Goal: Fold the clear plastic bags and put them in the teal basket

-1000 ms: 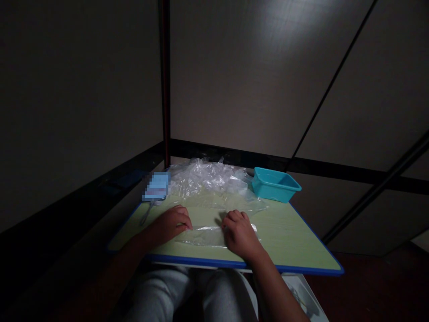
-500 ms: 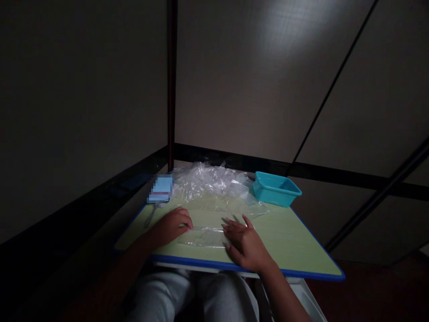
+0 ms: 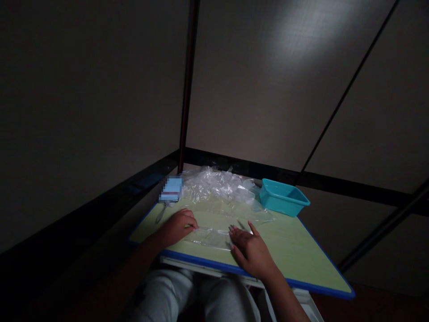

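Observation:
A clear plastic bag (image 3: 211, 238) lies flattened near the front edge of the table, between my two hands. My left hand (image 3: 179, 226) pinches its left end, thumb and fingers pressed together at the corner. Across the right part of the bag rests my right hand (image 3: 250, 248), palm down with the fingers stretched out and the thumb apart. That hand covers the bag's right end. Just beyond both hands spreads a heap of crumpled clear plastic bags (image 3: 217, 185), its loose front edge reaching toward my right fingers.
The small table (image 3: 301, 255) has a pale green top and a blue rim. A turquoise plastic basket (image 3: 283, 203) stands at its back right corner. At the back left lies a phone with a blurred screen (image 3: 172, 188), a strap hanging from it. Walls (image 3: 248, 89) close in behind and left.
The whole view has shifted and tilted slightly, so the table sits further right. Both hands keep nearly the same places on the plastic bag.

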### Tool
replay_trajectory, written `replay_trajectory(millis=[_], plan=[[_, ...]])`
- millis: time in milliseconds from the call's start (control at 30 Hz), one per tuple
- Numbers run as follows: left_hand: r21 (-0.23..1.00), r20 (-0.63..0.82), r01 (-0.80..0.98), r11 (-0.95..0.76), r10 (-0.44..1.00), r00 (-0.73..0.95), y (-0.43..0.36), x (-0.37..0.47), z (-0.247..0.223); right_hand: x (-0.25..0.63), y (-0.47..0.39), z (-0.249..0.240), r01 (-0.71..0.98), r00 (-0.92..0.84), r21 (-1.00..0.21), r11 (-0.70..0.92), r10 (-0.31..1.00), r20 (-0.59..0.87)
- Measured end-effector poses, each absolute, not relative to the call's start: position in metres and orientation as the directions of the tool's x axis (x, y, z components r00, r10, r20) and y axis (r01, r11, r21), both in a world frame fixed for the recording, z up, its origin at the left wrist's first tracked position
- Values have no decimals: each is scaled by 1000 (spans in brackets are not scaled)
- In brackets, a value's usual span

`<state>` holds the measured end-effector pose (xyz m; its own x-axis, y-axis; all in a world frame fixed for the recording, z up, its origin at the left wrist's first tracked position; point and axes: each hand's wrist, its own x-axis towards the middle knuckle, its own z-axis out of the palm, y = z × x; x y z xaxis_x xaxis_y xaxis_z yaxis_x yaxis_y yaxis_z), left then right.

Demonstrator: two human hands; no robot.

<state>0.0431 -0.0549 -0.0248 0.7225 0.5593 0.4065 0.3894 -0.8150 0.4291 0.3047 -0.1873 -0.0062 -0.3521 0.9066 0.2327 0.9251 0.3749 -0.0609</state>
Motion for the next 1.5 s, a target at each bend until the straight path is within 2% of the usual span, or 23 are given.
replay_trajectory(millis=[133, 267, 367, 433, 567, 767, 1000, 1200, 1367, 1500], plan=[[391, 415, 442, -807, 583, 699, -65, 44, -12, 303, -188, -6, 926, -348, -56, 372, 903, 252], [279, 496, 593, -755, 642, 584, -100, 75, 7, 302, -189, -7, 923, -341, -83, 376, 899, 273], [206, 459, 585, -784, 606, 650, -131, 113, 10, 302, -189, -7, 918, -331, -122, 378, 898, 290], [210, 378, 554, -806, 590, 714, -144, 135, 2, 302, -188, -7, 910, -330, -152, 386, 895, 299], [231, 238, 636, -736, 676, 697, -145, 154, -23, 304, -187, -10, 904, -324, -176, 389, 893, 313], [217, 233, 681, -699, 715, 659, -139, 153, -38, 307, -184, -17, 934, -279, -138, 331, 913, 299], [223, 218, 706, -672, 740, 636, -142, 154, -35, 319, -186, -19, 989, -52, -115, 88, 958, 283], [245, 200, 696, -675, 738, 645, -141, 153, -37, 335, -194, -23, 991, 79, -117, -57, 977, 196], [251, 189, 705, -663, 748, 636, -142, 153, -35, 332, -195, -21, 992, 78, -113, -54, 974, 212], [256, 183, 705, -662, 749, 637, -142, 154, -33, 317, -193, -15, 983, -66, -151, 105, 968, 243]])
